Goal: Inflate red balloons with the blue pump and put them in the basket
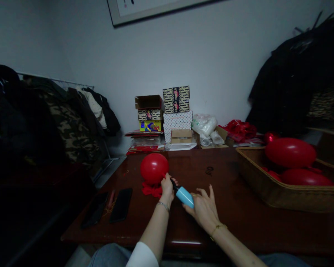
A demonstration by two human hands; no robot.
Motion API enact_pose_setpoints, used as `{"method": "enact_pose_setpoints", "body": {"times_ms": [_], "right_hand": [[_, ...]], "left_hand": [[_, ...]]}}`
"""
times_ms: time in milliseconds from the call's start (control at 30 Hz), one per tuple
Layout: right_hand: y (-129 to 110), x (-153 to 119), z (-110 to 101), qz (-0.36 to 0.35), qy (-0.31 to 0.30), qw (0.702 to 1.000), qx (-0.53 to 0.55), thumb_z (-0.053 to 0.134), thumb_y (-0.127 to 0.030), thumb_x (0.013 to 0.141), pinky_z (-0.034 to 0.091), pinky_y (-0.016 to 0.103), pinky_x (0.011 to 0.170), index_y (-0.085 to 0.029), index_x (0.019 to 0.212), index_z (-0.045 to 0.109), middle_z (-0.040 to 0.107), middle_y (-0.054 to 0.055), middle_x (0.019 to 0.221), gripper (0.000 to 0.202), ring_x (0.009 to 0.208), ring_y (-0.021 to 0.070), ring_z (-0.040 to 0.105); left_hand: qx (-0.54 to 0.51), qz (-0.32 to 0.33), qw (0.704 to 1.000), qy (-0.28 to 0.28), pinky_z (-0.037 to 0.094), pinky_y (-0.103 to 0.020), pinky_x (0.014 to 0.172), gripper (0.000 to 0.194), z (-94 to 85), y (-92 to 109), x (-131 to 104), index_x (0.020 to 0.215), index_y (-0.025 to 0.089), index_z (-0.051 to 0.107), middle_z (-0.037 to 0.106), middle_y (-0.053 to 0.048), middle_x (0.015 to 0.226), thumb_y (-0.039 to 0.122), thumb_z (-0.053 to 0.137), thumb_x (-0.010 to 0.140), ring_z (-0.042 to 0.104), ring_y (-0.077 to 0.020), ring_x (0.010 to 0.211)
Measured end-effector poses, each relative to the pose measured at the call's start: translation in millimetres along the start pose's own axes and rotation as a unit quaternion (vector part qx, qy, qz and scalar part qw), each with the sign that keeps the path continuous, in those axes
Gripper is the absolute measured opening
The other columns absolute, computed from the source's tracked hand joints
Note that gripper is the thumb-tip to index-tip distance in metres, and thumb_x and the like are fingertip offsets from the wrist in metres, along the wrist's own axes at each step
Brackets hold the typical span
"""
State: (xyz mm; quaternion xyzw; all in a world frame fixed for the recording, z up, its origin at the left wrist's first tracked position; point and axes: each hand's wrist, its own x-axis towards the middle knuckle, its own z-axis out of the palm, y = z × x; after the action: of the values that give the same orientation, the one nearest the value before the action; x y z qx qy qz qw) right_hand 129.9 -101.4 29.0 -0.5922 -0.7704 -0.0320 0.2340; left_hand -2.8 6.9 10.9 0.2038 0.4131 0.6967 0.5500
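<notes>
- The balloon point(154, 167), glossy red rubber, is round and taut; it sits over the tabletop, left of centre, at the pump's nozzle.
- The left hand point(168, 186) is closed, its fingers pinching the balloon's neck around the nozzle.
- The pump point(185, 197) is a smooth pale-blue cylinder with a black front end.
- The right hand point(204, 207) grips the pump's rear with thumb and forefinger curled in, the other fingers spread loosely.
- Limp red balloons point(151, 190) lie in a crumpled heap beneath the round one.
- The tabletop point(195, 163) is dark, reddish and polished.
- Two flat black phones point(121, 205) lie to the left.
- At right, a woven basket point(295, 198) with sloping sides holds large, shiny red balloons point(291, 152).
- Behind, patterned boxes point(176, 100) are stacked beside a carton point(222, 134) with a crinkled, translucent plastic bag point(204, 125).
</notes>
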Motion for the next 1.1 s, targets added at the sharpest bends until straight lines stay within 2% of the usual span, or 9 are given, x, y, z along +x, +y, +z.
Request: {"method": "enact_pose_setpoints", "body": {"times_ms": [233,533,667,900,1100], "right_hand": [[0,-10,4,0.000,0.012,1.000,0.013,0.046,-0.050,0.082,0.003,0.053,0.109,-0.016,0.098,0.066,0.070,0.009,0.087,0.042,0.106,0.0274,0.053],[30,-46,-9,-0.024,0.033,0.999,0.018,0.054,-0.049,0.079,0.006,0.055,0.109,-0.019,0.101,0.065,0.070,0.007,0.089,0.038,0.106,0.0270,0.055],[36,-55,-13,-0.028,0.041,0.999,0.011,0.054,-0.047,0.080,0.005,0.055,0.109,-0.019,0.100,0.065,0.070,0.006,0.089,0.037,0.105,0.0269,0.055],[31,-46,-5,-0.018,0.037,0.999,0.011,0.055,-0.048,0.079,0.004,0.055,0.109,-0.018,0.098,0.066,0.070,0.006,0.087,0.037,0.105,0.0267,0.055],[15,-21,-2,-0.012,0.037,0.999,0.002,0.053,-0.048,0.080,0.004,0.054,0.109,-0.016,0.096,0.066,0.070,0.008,0.086,0.039,0.106,0.0269,0.054]], "left_hand": [[0.010,0.002,1.000,0.006,0.031,-0.019,0.037,0.023,-4.3,5,3,0.071,0.019,0.041,0.043,0.006,0.045,0.035,0.048,0.085,0.040,-0.0080,0.034],[-0.009,0.012,1.000,0.023,0.029,-0.019,0.038,0.031,-4.9,25,19,0.071,0.019,0.040,0.041,0.007,0.046,0.044,0.057,0.079,0.040,-0.0075,0.034],[-0.019,0.010,0.999,0.024,0.029,-0.018,0.038,0.033,-4.8,28,23,0.071,0.019,0.041,0.040,0.008,0.046,0.045,0.061,0.076,0.040,-0.0069,0.034],[0.002,0.007,1.000,0.021,0.030,-0.019,0.038,0.025,-1.6,19,13,0.072,0.019,0.040,0.042,0.007,0.045,0.038,0.048,0.085,0.040,-0.0078,0.034],[0.004,-0.002,1.000,-0.008,0.032,-0.020,0.038,0.028,3.8,2,-2,0.072,0.020,0.040,0.044,0.006,0.046,0.043,0.052,0.082,0.042,-0.0088,0.035]]}}
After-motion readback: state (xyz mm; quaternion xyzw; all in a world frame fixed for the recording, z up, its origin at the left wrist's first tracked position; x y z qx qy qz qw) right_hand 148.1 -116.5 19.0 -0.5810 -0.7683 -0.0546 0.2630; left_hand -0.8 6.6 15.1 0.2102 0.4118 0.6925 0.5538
